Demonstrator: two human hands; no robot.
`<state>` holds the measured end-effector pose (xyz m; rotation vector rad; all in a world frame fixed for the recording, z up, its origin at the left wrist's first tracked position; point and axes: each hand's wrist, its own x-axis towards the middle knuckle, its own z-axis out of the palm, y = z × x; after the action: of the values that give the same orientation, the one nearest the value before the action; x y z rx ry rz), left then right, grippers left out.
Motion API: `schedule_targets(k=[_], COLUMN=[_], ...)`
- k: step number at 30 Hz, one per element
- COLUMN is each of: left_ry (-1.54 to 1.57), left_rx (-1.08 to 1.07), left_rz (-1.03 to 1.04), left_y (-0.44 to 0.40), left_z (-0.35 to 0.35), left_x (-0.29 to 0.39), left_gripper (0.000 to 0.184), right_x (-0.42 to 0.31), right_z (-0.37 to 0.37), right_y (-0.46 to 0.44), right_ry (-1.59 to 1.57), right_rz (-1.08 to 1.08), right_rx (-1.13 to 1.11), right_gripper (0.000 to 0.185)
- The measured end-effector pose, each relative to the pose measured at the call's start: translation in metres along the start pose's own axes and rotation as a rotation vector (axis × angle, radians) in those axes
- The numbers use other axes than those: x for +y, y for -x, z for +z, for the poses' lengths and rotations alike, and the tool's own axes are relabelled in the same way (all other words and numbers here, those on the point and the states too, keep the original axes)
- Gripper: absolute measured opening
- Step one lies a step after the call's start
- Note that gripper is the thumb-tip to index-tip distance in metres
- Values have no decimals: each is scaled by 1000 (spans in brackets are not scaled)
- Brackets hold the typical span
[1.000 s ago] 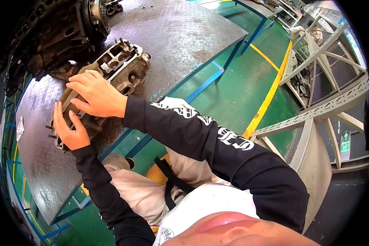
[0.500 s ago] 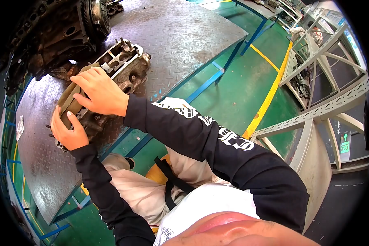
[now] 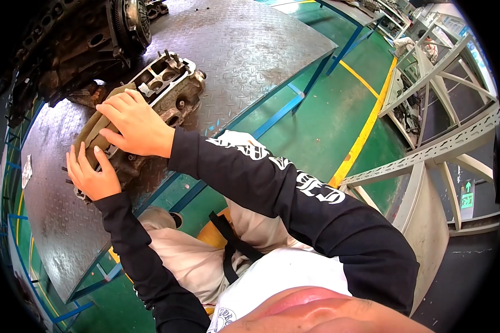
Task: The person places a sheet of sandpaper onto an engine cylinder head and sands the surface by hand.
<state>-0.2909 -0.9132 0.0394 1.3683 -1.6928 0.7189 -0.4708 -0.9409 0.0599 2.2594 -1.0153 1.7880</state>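
Observation:
A brown, folded sheet, cloth-like or paper-like, lies along the top of a metal engine cylinder head on the table. My right hand rests over the sheet from the near side, fingers curled across it and thumb on the near edge, gripping it. My left hand is at the sheet's lower left end, its fingers and thumb spread apart and the fingertips close to the sheet's edge. Whether those tips touch it I cannot tell. Both hands cover much of the cylinder head's lower half.
A large dark engine block stands behind the cylinder head on the steel checker-plate table. A small white scrap lies at the table's left. Blue table legs show over the green floor. A pale metal rack stands at right.
My left fingers have straightened and spread a little, shifting slightly left. My right hand stays on the brown sheet with almost no movement.

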Motion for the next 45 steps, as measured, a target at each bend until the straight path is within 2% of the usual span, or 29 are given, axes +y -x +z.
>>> schedule_targets(k=[6, 10, 18, 21, 27, 30, 37, 40, 45], left_ry=[102, 62, 117, 107, 59, 168, 98, 252, 364], left_rx=[56, 39, 23, -3, 32, 30, 20, 36, 24], left_rz=[-54, -15, -11, -21, 32, 42, 62, 60, 86], left_y=[-4, -2, -3, -3, -5, -4, -7, -9, -8], left_z=[-4, -3, -5, -5, -11, -3, -12, -14, -8], left_x=[6, 1, 7, 5, 12, 7, 14, 24, 25], left_gripper=[34, 34, 30, 30, 33, 32, 34, 33, 27], right_x=[3, 3, 1, 2, -1, -1, -5, -6, -8], right_z=[-1, -3, 0, -4, -2, -2, -8, -8, -3], right_y=[-1, 2, -2, -1, -1, 1, -3, -4, 1], right_ry=[24, 109, -18, -14, -22, -47, -73, -141, -299], right_rz=[-4, -23, -19, 1, -44, 22, -12, -38, -7], right_rx=[-2, -70, 31, -66, 25, -75, -57, 1, -111], right_gripper=[39, 39, 35, 34, 35, 34, 34, 35, 39])
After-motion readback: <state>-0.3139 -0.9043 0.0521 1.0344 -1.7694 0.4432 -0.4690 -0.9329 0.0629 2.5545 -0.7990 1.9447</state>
